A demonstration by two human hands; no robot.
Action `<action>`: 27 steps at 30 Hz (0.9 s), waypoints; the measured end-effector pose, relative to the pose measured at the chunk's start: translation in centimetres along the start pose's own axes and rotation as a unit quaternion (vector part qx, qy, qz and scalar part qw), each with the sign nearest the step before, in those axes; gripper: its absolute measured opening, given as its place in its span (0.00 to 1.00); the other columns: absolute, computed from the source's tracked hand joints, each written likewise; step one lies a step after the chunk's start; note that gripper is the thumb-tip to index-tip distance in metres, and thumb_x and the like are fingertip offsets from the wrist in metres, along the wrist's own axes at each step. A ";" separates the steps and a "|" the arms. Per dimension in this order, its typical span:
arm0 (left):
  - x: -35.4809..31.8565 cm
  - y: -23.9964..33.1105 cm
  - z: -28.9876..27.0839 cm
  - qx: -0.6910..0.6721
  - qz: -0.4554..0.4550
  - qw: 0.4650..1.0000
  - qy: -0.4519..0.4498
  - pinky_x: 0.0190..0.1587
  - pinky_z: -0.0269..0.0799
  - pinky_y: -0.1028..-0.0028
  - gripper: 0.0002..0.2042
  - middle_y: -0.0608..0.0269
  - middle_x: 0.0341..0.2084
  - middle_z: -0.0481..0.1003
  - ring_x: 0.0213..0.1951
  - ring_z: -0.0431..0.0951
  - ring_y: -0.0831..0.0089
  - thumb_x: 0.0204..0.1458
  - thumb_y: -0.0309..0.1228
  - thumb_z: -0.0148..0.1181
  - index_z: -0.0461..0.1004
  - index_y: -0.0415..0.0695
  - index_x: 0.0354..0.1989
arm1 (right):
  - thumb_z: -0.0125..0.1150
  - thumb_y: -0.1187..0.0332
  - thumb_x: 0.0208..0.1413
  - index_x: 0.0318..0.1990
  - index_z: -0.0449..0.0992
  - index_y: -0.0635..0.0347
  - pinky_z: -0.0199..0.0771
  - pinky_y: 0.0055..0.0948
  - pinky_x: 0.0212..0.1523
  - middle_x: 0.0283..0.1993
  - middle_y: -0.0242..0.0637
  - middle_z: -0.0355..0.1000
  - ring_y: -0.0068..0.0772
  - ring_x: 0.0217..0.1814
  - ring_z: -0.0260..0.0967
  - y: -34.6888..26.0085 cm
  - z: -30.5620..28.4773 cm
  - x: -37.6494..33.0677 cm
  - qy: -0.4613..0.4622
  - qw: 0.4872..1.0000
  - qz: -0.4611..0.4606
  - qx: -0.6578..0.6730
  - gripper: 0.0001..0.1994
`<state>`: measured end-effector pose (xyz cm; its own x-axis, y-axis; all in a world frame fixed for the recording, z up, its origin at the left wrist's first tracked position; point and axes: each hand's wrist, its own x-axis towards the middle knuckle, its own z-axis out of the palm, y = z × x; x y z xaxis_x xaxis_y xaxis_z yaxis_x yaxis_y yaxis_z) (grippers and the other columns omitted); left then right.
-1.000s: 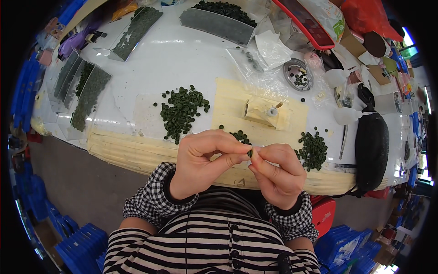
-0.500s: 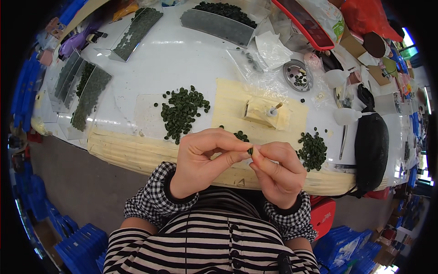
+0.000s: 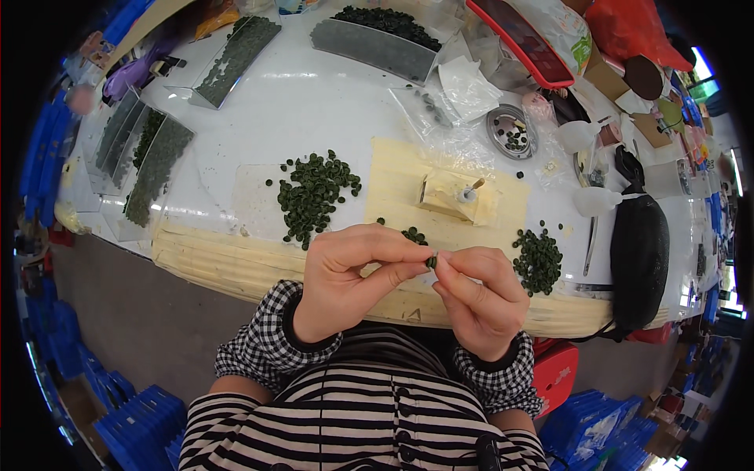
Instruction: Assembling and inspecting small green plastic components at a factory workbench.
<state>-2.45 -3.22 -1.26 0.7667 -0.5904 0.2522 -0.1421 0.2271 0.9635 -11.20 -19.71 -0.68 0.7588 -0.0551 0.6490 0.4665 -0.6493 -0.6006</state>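
- Small dark green disc (image 3: 432, 262): held at the fingertips, right of the left hand (image 3: 342, 271), left of the right hand (image 3: 487, 298).
- Both hands: thumb and forefinger pinching the disc.
- Larger green pile (image 3: 316, 195): beyond the left hand.
- Smaller green pile (image 3: 538, 261): just beside the right.

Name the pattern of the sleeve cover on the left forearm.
The left sleeve cover is black-and-white checked, seen best in the head view.
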 end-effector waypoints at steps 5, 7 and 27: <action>0.1 0.2 0.0 0.025 0.011 1.000 -0.001 0.35 0.74 0.78 0.09 0.57 0.30 0.80 0.33 0.80 0.72 0.47 0.17 0.64 0.81 0.38 0.37 | 0.70 0.81 0.36 0.41 0.81 0.63 0.75 0.27 0.36 0.39 0.38 0.75 0.35 0.37 0.73 0.0 0.0 0.0 0.000 1.000 0.001 0.001 0.19; 0.1 0.2 0.0 0.044 0.028 0.999 -0.003 0.35 0.74 0.78 0.09 0.57 0.30 0.80 0.33 0.80 0.71 0.46 0.17 0.64 0.81 0.38 0.37 | 0.70 0.81 0.36 0.41 0.81 0.64 0.75 0.27 0.36 0.39 0.38 0.75 0.35 0.37 0.73 0.0 0.0 0.0 -0.001 1.000 0.001 0.001 0.19; 0.3 0.0 -0.1 0.102 0.092 0.990 -0.020 0.33 0.76 0.80 0.09 0.54 0.32 0.80 0.33 0.81 0.71 0.46 0.16 0.64 0.81 0.38 0.36 | 0.69 0.83 0.37 0.41 0.80 0.66 0.75 0.27 0.35 0.39 0.40 0.75 0.36 0.36 0.73 -0.1 -0.2 0.0 -0.013 1.000 0.000 0.022 0.17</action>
<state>-2.17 -3.27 -1.24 0.6911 -0.5849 0.4245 -0.4035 0.1751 0.8981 -11.30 -19.78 -0.53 0.7702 -0.0350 0.6368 0.4852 -0.6159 -0.6206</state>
